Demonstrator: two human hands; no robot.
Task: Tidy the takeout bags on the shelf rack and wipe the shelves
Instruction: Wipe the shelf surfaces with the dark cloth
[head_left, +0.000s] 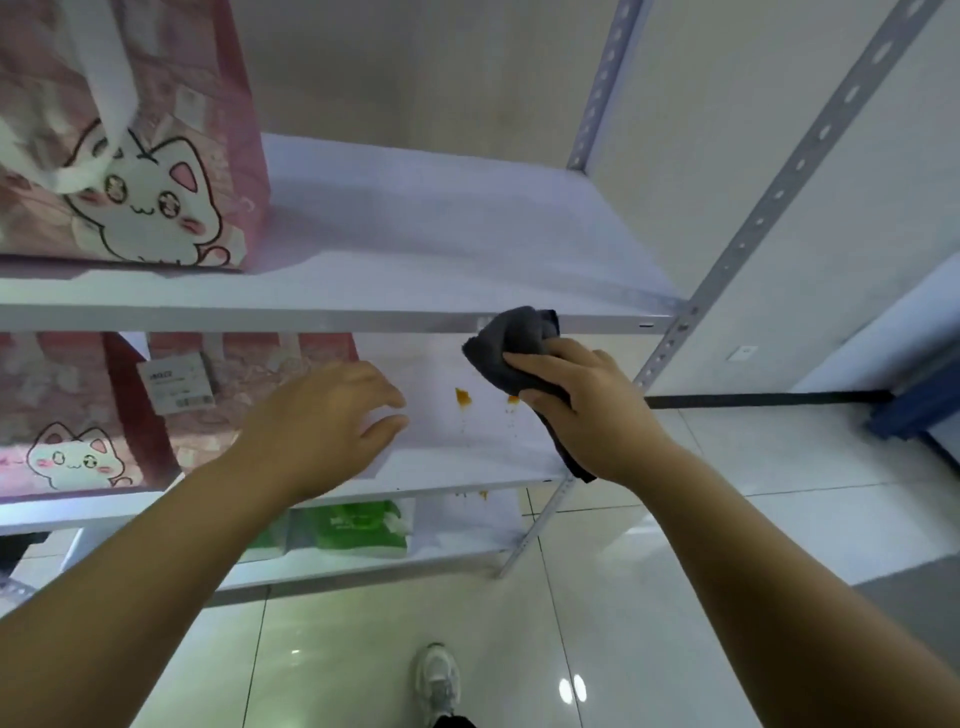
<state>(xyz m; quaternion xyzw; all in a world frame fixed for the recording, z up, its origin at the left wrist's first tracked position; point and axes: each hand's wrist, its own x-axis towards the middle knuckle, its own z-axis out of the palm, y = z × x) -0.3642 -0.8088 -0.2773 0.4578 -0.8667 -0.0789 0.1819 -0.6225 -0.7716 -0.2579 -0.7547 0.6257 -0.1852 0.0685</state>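
Cloth (511, 345) — dark grey, bunched — is gripped by the right hand (587, 410) at the right end of the middle shelf (467, 457), just beside orange stains (462, 397). Left hand (322, 421) is held loosely spread near the front edge. Pink cat bag (78, 415) is stood at the left end.

Plain white wall (857, 208), glossy pale floor tiles (597, 623), black baseboard strip (769, 399) between them.

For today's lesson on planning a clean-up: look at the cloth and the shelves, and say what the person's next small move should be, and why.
Probably lower the right hand so its grey cloth presses on the orange stains on the middle shelf, then wipe: the cloth is gripped just beside them.
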